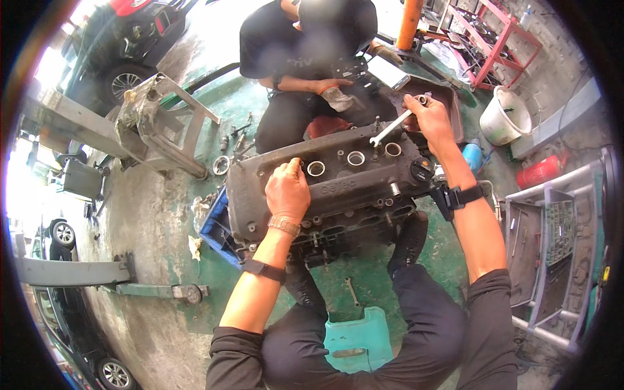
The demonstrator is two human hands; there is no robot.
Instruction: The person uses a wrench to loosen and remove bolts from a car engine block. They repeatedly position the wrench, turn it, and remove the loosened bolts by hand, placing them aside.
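Observation:
A dark engine with a grimy valve cover [338, 188] stands before me, with several round holes along its top. My left hand [288, 192] rests on the cover's left part, fingers curled down beside one ringed hole [316, 169]; whatever the fingertips hold is hidden. Above the cover's far right end, my right hand [430, 120] grips a silver wrench [392, 128]. Its open jaw points left and down, over the cover, and its other end pokes out by my thumb. Near the right end sits a black oil filler cap [421, 169].
Opposite me sits a person in dark clothes holding a pale work glove [339, 97]. A blue tray [221, 227] lies under the engine's left side. Another wrench [351, 291] and a teal stool [357, 338] are between my legs. A tool cart [552, 247] stands right; a white bucket [506, 116] is beyond.

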